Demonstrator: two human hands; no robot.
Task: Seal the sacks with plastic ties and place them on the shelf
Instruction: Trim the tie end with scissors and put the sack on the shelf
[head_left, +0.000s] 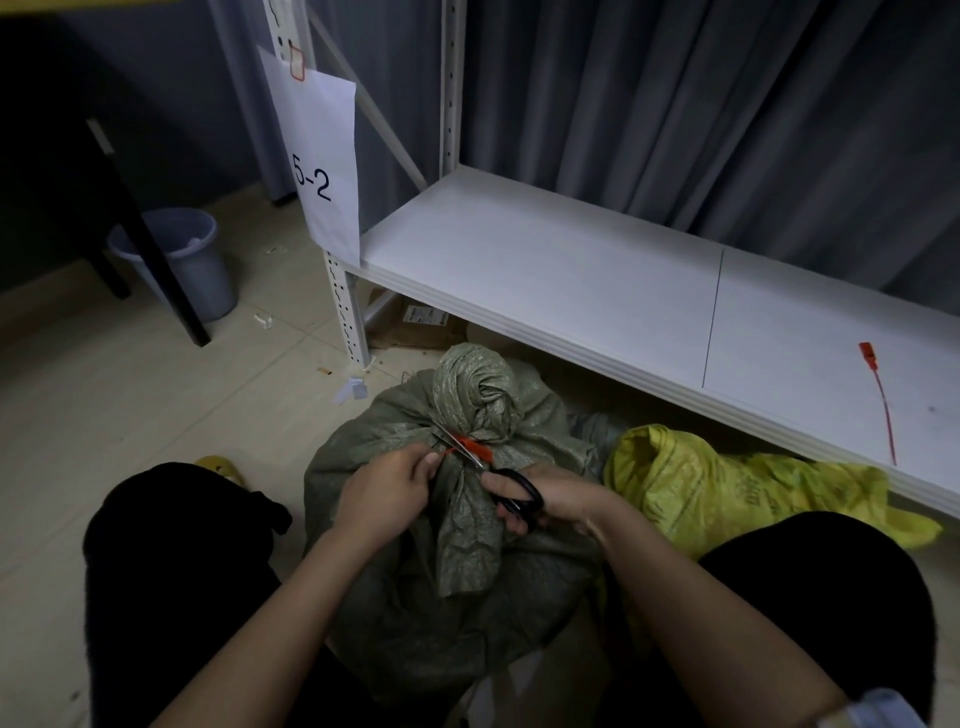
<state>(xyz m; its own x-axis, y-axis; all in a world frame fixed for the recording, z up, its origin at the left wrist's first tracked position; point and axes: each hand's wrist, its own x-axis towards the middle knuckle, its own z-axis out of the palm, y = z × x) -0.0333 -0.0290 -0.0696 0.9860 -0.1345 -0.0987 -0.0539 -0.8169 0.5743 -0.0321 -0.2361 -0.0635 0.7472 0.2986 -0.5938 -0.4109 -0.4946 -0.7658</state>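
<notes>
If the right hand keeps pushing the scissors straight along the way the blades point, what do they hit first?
The right hand aims the scissors up-left at the red tie on the green sack neck. The tie comes first, seemingly between the blades already. The left hand pinches the tie's tail just beyond; depth is unclear.

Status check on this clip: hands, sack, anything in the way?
Right hand grips scissors, left hand pinches red tie. Green sack tied, on floor. Shelf unobstructed.
</notes>
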